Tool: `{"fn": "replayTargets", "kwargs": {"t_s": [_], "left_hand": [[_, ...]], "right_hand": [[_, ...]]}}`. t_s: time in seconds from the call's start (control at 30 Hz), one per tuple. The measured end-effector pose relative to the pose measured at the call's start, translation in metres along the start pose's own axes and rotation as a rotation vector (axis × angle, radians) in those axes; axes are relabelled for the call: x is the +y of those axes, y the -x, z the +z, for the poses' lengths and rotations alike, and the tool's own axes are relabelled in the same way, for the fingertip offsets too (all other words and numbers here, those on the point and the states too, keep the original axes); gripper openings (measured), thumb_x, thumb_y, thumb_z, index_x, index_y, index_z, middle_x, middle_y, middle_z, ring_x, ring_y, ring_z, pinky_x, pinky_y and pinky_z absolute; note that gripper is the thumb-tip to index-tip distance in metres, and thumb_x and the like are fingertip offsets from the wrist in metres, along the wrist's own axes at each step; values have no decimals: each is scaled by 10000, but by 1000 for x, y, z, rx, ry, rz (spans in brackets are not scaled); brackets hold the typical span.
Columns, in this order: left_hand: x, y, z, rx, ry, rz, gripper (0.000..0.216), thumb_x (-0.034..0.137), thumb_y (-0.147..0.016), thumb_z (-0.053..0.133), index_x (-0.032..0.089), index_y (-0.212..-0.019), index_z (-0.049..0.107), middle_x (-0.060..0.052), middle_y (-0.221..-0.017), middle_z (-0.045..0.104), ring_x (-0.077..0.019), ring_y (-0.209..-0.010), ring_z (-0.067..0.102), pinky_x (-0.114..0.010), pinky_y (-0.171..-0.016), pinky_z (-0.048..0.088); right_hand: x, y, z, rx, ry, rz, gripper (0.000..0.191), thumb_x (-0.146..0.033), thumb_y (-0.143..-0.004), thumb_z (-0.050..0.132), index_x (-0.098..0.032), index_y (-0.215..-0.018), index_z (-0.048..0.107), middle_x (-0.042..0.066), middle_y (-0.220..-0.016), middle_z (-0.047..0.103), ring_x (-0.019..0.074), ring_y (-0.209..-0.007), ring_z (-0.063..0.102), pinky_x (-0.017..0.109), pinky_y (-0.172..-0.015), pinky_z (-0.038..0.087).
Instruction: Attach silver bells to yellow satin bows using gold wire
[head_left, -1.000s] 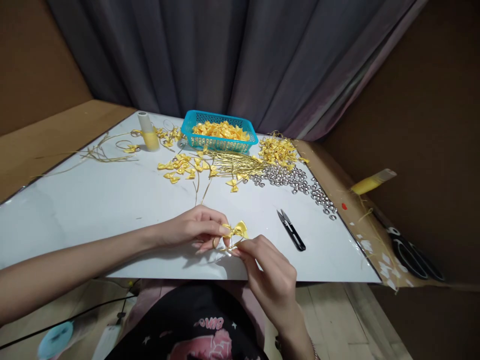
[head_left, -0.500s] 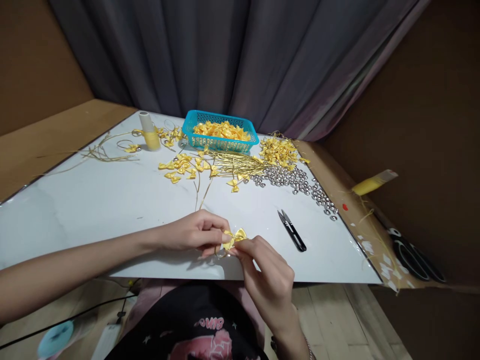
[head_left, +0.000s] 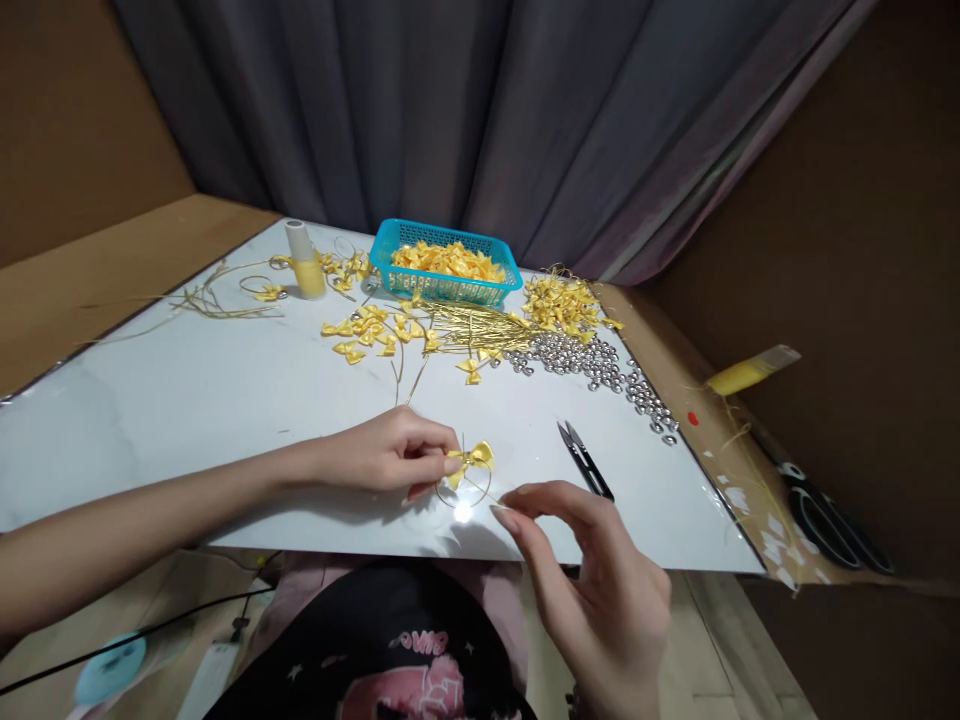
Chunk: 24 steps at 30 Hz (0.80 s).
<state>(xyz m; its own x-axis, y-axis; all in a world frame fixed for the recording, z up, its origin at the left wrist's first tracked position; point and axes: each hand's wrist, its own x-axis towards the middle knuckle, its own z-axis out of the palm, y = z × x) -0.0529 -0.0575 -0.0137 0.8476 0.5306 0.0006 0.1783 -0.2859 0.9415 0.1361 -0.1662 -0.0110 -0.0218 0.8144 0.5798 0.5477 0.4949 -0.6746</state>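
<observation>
Near the table's front edge, my left hand (head_left: 412, 452) pinches a yellow ribbon bow (head_left: 480, 456) between thumb and fingers. A thin gold cord (head_left: 491, 492) forms a loop below the bow. Its end runs to my right hand (head_left: 592, 560), where thumb and forefinger are closed on it. Just beyond my right hand lies a pair of black thread snips (head_left: 583, 460), points away from me. Several loose bows (head_left: 367, 325) and a bundle of gold cords (head_left: 480, 328) lie farther back.
A blue basket (head_left: 457, 290) full of bows stands at the back. Silver rings (head_left: 574, 358) and a heap of corded bows (head_left: 562, 303) spread at right. A yellow thread spool (head_left: 307, 275) stands back left. Black-handled scissors (head_left: 825, 515) lie on the cardboard at right.
My right hand has moved away from the bow to the right, drawing the cord's end out. The loop under the bow shows more fully. My left hand still grips the bow.
</observation>
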Motion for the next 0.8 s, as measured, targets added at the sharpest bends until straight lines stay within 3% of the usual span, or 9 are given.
{"fn": "replayTargets", "kwargs": {"t_s": [0.1, 0.2, 0.37, 0.47, 0.63, 0.8], "left_hand": [[-1, 0, 1, -49, -10, 13, 299, 297, -923, 462, 135, -680, 525, 23, -501, 538, -62, -452, 461, -144, -454, 333], [-2, 1, 3, -103, -13, 10, 302, 301, -923, 457, 138, -677, 524, 26, -496, 530, -60, -433, 436, -145, -428, 310], [-1, 1, 4, -176, 47, 0, 194, 159, -855, 470, 151, -663, 496, 42, -490, 512, -57, -421, 416, -140, -416, 301], [-3, 2, 3, -181, 62, -5, 186, 103, -806, 470, 158, -629, 463, 42, -489, 519, -57, -420, 420, -139, -416, 306], [-7, 2, 1, -196, 27, 43, 147, 126, -817, 485, 155, -676, 514, 33, -483, 549, -64, -412, 419, -152, -414, 298], [-9, 1, 3, -227, 70, 43, 137, 131, -827, 478, 160, -698, 512, 42, -466, 542, -63, -391, 396, -158, -400, 283]], "right_hand": [[1, -12, -8, 11, -12, -87, 229, -20, -858, 547, -172, -1029, 550, 42, -910, 644, 135, -844, 598, 266, -751, 493], [9, -32, -10, -108, 79, -127, 89, -87, -896, 527, -169, -897, 561, 32, -802, 611, 141, -789, 543, 276, -704, 440], [25, -67, -2, -610, 76, -107, 282, -315, -930, 509, -174, -686, 513, 2, -650, 536, 123, -646, 493, 231, -589, 380], [31, -77, 5, -805, 36, -123, 361, -411, -925, 491, -166, -661, 503, -7, -632, 515, 100, -569, 463, 211, -540, 349], [37, -81, 12, -938, -58, -215, 431, -472, -923, 460, -163, -631, 530, -31, -575, 452, 96, -543, 443, 199, -513, 333], [45, -79, 17, -976, -225, -138, 470, -505, -884, 508, -154, -575, 542, -47, -529, 435, 74, -485, 383, 198, -484, 306]]}}
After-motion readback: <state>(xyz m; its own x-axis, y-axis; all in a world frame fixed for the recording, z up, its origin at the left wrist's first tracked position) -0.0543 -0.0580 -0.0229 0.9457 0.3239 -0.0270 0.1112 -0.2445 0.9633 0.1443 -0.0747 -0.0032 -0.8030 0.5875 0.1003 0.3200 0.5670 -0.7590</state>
